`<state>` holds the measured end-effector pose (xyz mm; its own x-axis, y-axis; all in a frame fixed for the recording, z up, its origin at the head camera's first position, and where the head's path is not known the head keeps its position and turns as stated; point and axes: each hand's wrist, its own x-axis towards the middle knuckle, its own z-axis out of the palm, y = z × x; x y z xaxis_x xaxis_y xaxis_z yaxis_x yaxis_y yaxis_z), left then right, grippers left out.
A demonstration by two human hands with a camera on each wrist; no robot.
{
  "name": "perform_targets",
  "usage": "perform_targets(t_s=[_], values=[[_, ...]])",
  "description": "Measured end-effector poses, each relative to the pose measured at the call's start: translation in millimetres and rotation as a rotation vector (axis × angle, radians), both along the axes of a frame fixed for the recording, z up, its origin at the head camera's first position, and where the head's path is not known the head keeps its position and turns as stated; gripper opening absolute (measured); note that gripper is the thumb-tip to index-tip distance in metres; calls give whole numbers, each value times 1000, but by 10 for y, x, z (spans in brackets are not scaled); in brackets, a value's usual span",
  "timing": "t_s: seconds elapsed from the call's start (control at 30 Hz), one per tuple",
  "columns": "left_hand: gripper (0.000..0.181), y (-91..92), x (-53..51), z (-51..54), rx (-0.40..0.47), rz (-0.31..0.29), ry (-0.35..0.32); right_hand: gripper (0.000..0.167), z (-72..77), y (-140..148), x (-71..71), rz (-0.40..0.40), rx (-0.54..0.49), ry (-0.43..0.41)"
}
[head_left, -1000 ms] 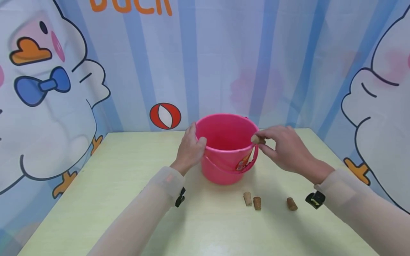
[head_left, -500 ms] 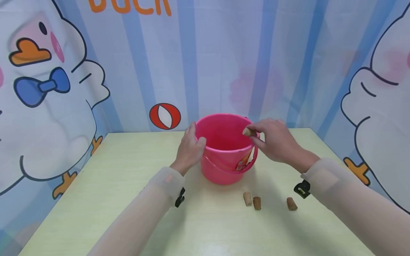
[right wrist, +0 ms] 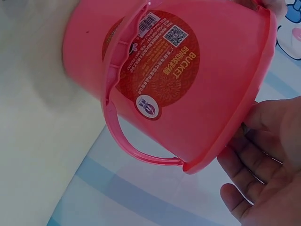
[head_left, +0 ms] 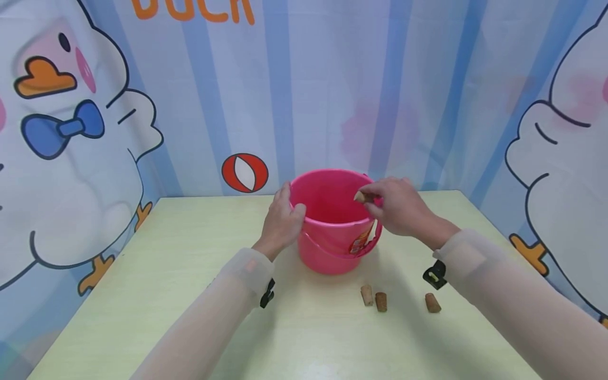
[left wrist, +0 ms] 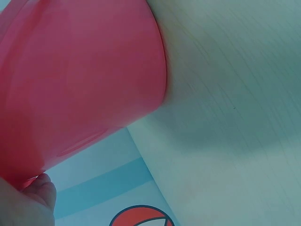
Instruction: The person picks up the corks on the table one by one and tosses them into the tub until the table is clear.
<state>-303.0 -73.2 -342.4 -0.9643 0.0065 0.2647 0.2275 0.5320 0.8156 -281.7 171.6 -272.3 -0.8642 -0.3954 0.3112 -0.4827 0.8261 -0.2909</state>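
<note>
A pink plastic bucket point(head_left: 328, 250) stands upright on the table, its handle hanging down at the front right. My left hand point(head_left: 281, 221) grips the left side of the rim, thumb toward the near side. Between thumb and fingers of my right hand point(head_left: 401, 208) is a tapered cork point(head_left: 363, 197), held over the right part of the bucket's mouth. In the right wrist view the rim hides most of that cork. In front of the bucket lie a pale cork point(head_left: 367, 295) and a darker cork point(head_left: 381, 302), close together. Farther right lies another brown cork point(head_left: 433, 303).
The pale wooden table point(head_left: 180, 295) ends at a printed curtain point(head_left: 328, 89) close behind the bucket. The curtain also hangs along both sides. The bucket's handle point(right wrist: 127, 139) carries finger grooves and hangs below the rim. The bucket floor is hidden.
My right hand has moved left and slightly up with its cork, from the rim's right edge to over the opening. The left hand, bucket and loose corks have stayed put.
</note>
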Motion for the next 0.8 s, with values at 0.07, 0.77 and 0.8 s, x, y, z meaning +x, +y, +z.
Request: perform_targets(t_s=[0.07,0.77,0.8], values=[[84,4,0,1,-1,2,2,26,4,-8,-16,1,4,-12],[84,4,0,-3,1,7,1,53,-14,-69,-59,-85,-33,-130],[84,4,0,-3,0,6,2,52,-16,-65,-55,-83,-34,-123]])
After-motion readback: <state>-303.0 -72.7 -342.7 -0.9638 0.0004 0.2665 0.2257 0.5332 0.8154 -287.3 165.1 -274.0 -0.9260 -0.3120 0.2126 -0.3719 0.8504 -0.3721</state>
